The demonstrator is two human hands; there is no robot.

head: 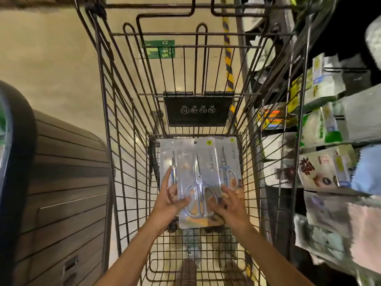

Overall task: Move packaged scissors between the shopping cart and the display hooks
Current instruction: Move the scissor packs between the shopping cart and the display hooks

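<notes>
Both hands reach down into the cart, and between them they have the top pack. The left hand (170, 200) curls round the pack's left edge, thumb laid over the front and fingers (168, 178) running up behind it. The right hand (229, 205) presses against the right edge with its fingers spread over the lower corner, not fully closed. What they hold is a clear plastic blister pack of steel scissors on a pale grey card (198, 182). Its long axis runs straight away from the person, blades pointing to the far end of the cart and handles lying between the two palms.

Two more packs of the same kind lie beneath it: one (168, 155) peeking out at the left, one (228, 162) at the right. All rest in the black wire shopping cart (127, 141).

The wire display rack with hanging packets (305, 120) stands just beside the cart on the right, so the right hand is the nearer one for a lift across.
</notes>
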